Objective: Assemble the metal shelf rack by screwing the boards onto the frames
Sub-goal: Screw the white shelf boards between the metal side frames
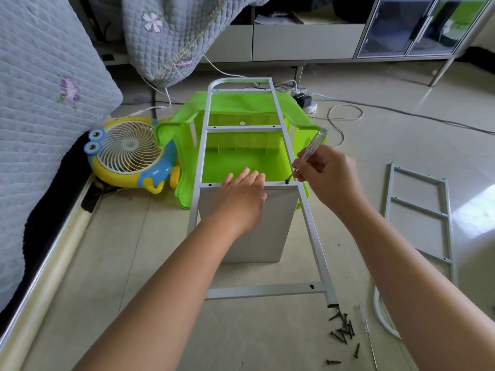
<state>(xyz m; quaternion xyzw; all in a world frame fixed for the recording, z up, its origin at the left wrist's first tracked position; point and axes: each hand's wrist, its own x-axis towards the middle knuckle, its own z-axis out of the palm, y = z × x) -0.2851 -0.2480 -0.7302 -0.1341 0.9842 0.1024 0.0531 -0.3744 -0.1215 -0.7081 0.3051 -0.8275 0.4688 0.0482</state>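
Observation:
A grey metal ladder frame [313, 231] lies across an upright white board [273, 226], its far end resting on a green plastic stool [241, 156]. My left hand [241, 199] lies flat with straight fingers on the frame's crossbar over the board's top edge. My right hand [326, 178] grips a clear-handled screwdriver [313, 145], its tip on a black screw [287, 181] at the right end of that crossbar. A hole [209, 185] shows at the left end. Several loose black screws [344, 330] lie on the floor near the frame's foot.
A second grey ladder frame [420, 210] lies on the floor at right. A yellow cartoon fan [128, 153] stands left of the stool beside a quilted bed [40, 103]. Cables and a power strip [308, 100] run behind. Another clear screwdriver [365, 325] lies by the screws.

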